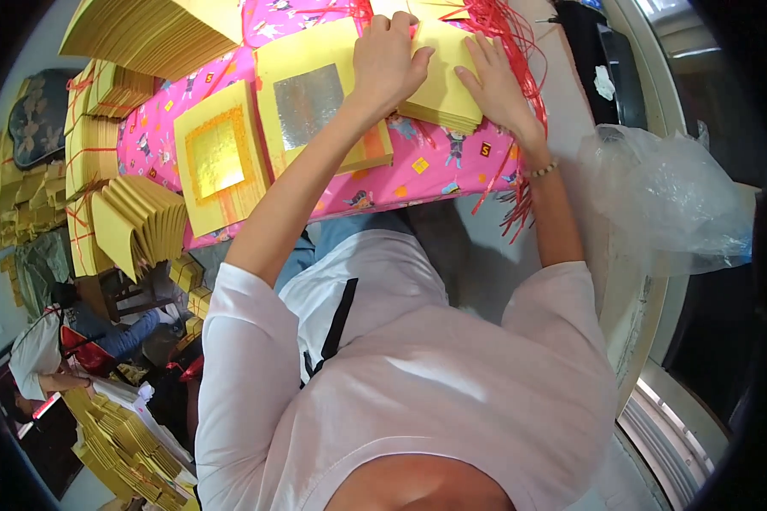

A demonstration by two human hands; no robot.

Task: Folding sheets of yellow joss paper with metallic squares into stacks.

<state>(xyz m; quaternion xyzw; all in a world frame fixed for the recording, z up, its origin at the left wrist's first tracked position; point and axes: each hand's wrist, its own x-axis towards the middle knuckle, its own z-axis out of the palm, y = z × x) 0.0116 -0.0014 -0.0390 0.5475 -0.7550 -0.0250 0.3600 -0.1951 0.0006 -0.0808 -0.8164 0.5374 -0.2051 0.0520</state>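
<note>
Hands on one yellow paper stack (441, 94): left hand (389, 61) flat on its near-left corner, right hand (496, 81) (fingers spread) pressing its right edge; neither grips.

You have two hands, left (389, 60) and right (494, 81), on one yellow stack (443, 81); two foil sheets (one silver (308, 104), one gold (216, 157)) lie on the table's (435, 166) near edge.

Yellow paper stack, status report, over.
Both hands, left and right, flat on yellow paper stack. Silver-foil sheet beside it. Red strings crowd the right edge.
</note>
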